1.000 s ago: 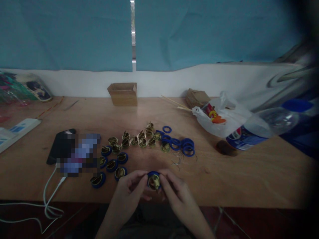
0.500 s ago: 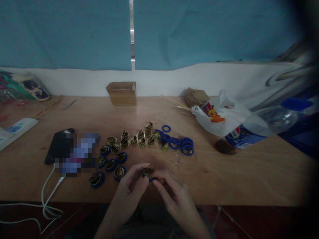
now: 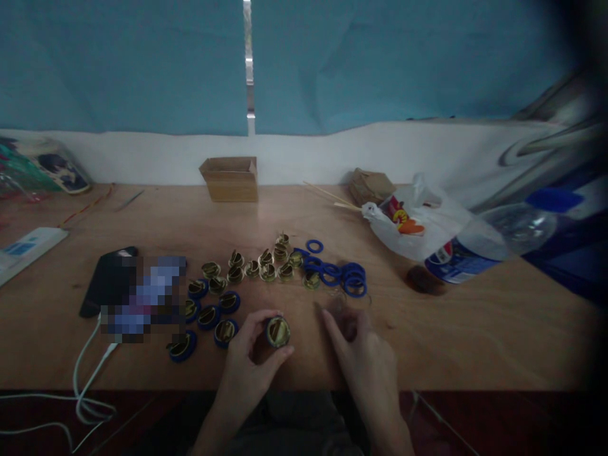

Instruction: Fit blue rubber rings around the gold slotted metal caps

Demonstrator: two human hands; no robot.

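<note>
My left hand (image 3: pixel 251 354) is closed round a pin-back button badge (image 3: pixel 278 332), a round piece with a gold-coloured metal back and a dark blue rim. The badge's back faces up at me, above the near part of the table. My right hand (image 3: pixel 368 348) is apart from it, over the table to the right, thumb and fingers spread; its fingertips are partly blurred. Just beyond the right hand lie thin wire-like scraps (image 3: pixel 339 294) and several blue rings (image 3: pixel 354 280). Blue-rimmed badges (image 3: pixel 208 316) lie left of my left hand, and gold-backed badges without blue rims (image 3: pixel 267 272) lie farther back.
A small cardboard box (image 3: pixel 232 187) stands by the wall. At right are a plastic bag (image 3: pixel 427 221), a crumpled brown paper bag (image 3: pixel 370 185) and a tilted drink bottle (image 3: pixel 468 259). On the left lie a dark phone (image 3: pixel 107 282), white cables (image 3: pixel 78 373) and a power strip (image 3: pixel 33 250).
My right hand has let go of the badge and moved right, its fingers opening. My left hand keeps the badge, now with its gold back turned more toward me.
</note>
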